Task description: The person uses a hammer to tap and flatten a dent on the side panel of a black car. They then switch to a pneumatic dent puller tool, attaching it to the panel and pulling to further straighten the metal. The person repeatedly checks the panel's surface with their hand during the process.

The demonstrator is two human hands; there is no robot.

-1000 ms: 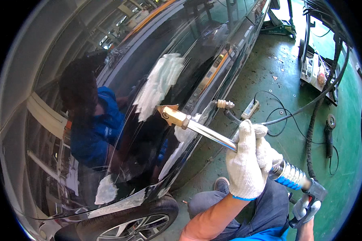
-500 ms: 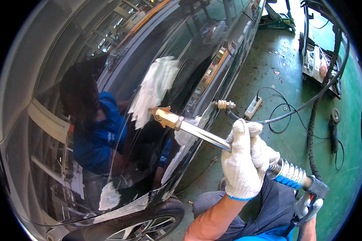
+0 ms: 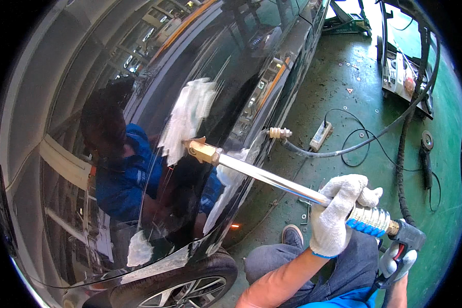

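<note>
A slide hammer dent puller (image 3: 272, 179) stretches from a dark car's side panel (image 3: 231, 102) back toward me. Its brass-coloured head (image 3: 203, 151) sits against the panel, at the lower edge of a pale, scraped patch (image 3: 187, 115). My left hand (image 3: 333, 210), in a white knitted glove, is closed round the chrome shaft, just ahead of a silver-and-blue ribbed section (image 3: 369, 220). Farther back, my right hand (image 3: 398, 262), also gloved, grips the black pistol handle (image 3: 408, 237). Part of it is hidden behind the handle.
A brass clamp (image 3: 280, 133) with a grey cable is attached at the panel edge. On the green floor lie a power strip (image 3: 321, 136), an angle grinder (image 3: 426, 159) and loose washers. A tool cart (image 3: 405, 84) stands at right; a car wheel (image 3: 185, 292) is below.
My left hand has slid back along the shaft toward the handle, baring more chrome. The view has shifted slightly. A small orange spark now shows beside the lower panel edge.
</note>
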